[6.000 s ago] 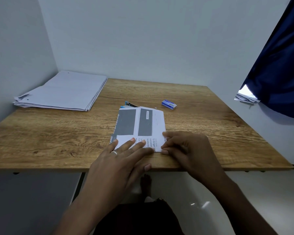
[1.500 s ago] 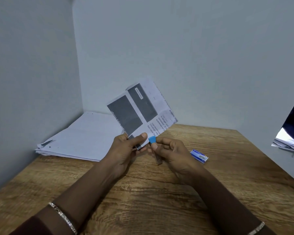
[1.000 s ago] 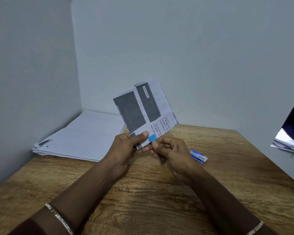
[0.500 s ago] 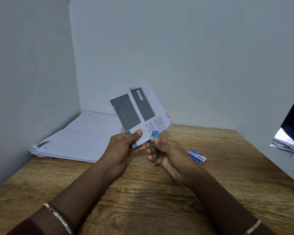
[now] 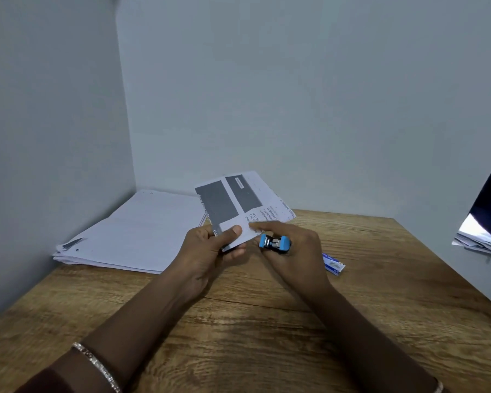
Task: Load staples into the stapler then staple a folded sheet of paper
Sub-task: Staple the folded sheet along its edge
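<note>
Left hand [image 5: 207,251] pinching folded paper [image 5: 238,205], right hand [image 5: 292,251] gripping stapler [image 5: 275,243]

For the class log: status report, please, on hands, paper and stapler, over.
Left hand pinches folded sheet, held above table. Right hand grips blue stapler beside sheet's lower corner. Nothing between them.

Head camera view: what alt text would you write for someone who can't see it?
A person's left hand pinches a folded printed sheet while the right hand holds a small blue stapler beside its lower edge, above a wooden table. A small blue-and-white box and a stack of paper lie on the table.
</note>
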{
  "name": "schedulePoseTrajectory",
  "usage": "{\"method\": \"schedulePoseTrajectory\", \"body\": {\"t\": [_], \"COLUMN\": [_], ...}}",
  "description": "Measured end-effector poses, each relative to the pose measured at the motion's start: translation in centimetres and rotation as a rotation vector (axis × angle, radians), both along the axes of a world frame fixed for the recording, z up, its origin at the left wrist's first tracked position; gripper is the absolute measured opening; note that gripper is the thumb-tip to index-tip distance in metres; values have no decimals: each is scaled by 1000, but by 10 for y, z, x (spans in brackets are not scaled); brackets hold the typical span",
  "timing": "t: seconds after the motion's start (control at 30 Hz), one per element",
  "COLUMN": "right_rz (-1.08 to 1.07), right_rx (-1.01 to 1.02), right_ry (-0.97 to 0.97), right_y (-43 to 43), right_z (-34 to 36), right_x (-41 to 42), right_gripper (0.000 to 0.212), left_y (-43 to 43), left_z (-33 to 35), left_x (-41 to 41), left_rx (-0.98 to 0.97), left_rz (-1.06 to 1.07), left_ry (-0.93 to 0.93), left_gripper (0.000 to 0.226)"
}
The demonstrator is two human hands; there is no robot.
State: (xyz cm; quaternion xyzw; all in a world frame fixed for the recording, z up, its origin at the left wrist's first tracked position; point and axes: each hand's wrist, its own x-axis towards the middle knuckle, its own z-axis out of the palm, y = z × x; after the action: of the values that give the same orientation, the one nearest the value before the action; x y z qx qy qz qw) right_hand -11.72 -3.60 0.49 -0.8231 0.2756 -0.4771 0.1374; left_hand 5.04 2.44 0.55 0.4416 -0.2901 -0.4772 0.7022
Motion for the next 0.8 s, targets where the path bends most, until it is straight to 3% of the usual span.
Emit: {"method": "schedulePoseTrajectory", "body": {"t": [0.17, 0.3, 0.37, 0.43, 0.5, 0.6, 0.7, 0.8], "right_rz": [-46, -75, -89, -89, -48, 45, 114, 198], "right_rx": [-90, -57, -9, -5, 94, 282, 371, 479], "right_ry": [-10, -37, -73, -92, -137, -190, -193, -240], "right_y": [-4, -6, -8, -9, -7, 0, 3, 1], "right_z": [2, 0, 2, 3, 3, 4, 5, 3], "right_x": [-1, 0, 0, -2, -2, -1, 0, 1], "right_gripper": [39, 33, 24, 15, 9, 12, 23, 19], "left_y": [2, 7, 8, 13, 19, 20, 16, 10], "left_z": [3, 8, 7, 9, 15, 14, 9, 9], "left_x": [-2, -4, -3, 2, 8, 4, -3, 1], "left_rx": [36, 64, 66, -51, -236, -308, -290, -213], "left_rz": [-19, 77, 296, 502, 461, 309, 306, 281], "left_ry": [55, -33, -264, -670, -956, -1216, -1087, -931], "left_gripper": [28, 45, 52, 48, 41, 29, 10, 5]}}
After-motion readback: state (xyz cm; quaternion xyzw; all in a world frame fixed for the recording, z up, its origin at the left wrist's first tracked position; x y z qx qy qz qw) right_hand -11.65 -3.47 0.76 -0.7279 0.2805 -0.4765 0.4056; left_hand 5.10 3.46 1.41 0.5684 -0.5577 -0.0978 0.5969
